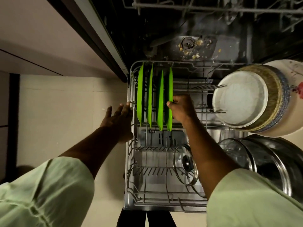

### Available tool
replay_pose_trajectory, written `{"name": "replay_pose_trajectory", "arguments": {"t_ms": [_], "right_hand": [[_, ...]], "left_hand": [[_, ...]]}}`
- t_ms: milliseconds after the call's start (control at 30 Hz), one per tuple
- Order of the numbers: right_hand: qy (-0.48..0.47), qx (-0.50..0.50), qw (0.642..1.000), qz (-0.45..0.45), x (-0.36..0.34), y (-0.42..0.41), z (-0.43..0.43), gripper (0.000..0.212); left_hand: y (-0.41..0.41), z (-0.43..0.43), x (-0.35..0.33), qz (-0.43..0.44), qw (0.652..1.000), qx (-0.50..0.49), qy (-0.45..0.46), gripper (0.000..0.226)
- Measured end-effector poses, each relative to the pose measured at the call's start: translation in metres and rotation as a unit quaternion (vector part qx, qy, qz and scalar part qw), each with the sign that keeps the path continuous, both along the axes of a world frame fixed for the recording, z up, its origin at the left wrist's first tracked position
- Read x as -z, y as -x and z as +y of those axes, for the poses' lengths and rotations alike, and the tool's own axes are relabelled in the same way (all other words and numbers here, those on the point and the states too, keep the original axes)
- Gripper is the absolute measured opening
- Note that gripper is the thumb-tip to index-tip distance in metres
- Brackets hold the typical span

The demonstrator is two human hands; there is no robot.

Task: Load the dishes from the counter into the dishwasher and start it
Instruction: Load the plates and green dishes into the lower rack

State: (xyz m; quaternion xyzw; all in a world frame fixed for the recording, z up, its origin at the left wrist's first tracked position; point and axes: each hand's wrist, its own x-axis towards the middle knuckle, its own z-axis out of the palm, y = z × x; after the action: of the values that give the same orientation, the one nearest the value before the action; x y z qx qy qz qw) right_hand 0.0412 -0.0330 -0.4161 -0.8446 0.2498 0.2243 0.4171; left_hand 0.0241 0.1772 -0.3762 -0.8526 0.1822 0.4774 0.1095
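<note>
Several bright green plates stand on edge in the pulled-out lower rack (pixel 129 161) of the dishwasher. My right hand (pixel 181 108) grips the rim of the rightmost green plate (pixel 170 82). The leftmost green plate (pixel 140 89) sits by the rack's left wall. My left hand (pixel 118 117) is flat with straight fingers, fingertips touching the rack's left edge. A large pale ceramic bowl (pixel 242 99) lies tilted at the rack's right side. A glass lid (pixel 184 164) and a steel pot (pixel 268 163) sit nearer me.
The dishwasher tub (pixel 190 45) behind the rack is dark, with food scraps around the filter. The upper rack (pixel 213 7) hangs at the top of view. A cabinet front (pixel 101 36) runs along the left, above pale floor tiles (pixel 57 112).
</note>
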Motion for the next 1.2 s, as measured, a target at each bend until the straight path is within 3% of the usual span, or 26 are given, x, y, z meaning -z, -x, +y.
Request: {"name": "replay_pose_trajectory", "arguments": {"t_ms": [400, 533, 600, 667, 833, 1033, 1200], "right_hand": [[-0.062, 0.008, 0.998, 0.015, -0.013, 0.001, -0.001, 0.046], [-0.011, 0.016, 1.000, 0.013, -0.013, 0.005, 0.002, 0.022], [0.014, 0.023, 1.000, 0.001, -0.015, 0.012, 0.004, 0.044], [0.035, 0.031, 0.999, -0.007, -0.023, 0.022, 0.008, 0.051], [0.100, 0.036, 0.994, -0.032, -0.032, 0.057, 0.016, 0.033], [0.159, -0.083, 0.982, -0.064, -0.067, 0.087, 0.033, 0.048], [0.211, -0.236, 0.949, -0.012, -0.108, 0.107, 0.050, 0.061]], "left_hand": [[-0.010, -0.002, -0.003, 0.014, 0.999, 0.038, -0.028, 0.090], [-0.010, 0.000, -0.003, 0.007, 0.999, 0.044, -0.027, 0.089], [-0.006, 0.001, -0.002, -0.007, 0.999, 0.041, -0.022, 0.091], [0.002, 0.004, 0.000, -0.032, 0.999, 0.034, -0.005, 0.092], [0.038, 0.004, -0.011, -0.053, 0.996, -0.057, 0.048, 0.089], [0.072, 0.008, -0.043, -0.068, 0.990, -0.109, 0.063, 0.082], [0.089, 0.014, -0.092, -0.073, 0.987, -0.129, 0.063, 0.081]]}}
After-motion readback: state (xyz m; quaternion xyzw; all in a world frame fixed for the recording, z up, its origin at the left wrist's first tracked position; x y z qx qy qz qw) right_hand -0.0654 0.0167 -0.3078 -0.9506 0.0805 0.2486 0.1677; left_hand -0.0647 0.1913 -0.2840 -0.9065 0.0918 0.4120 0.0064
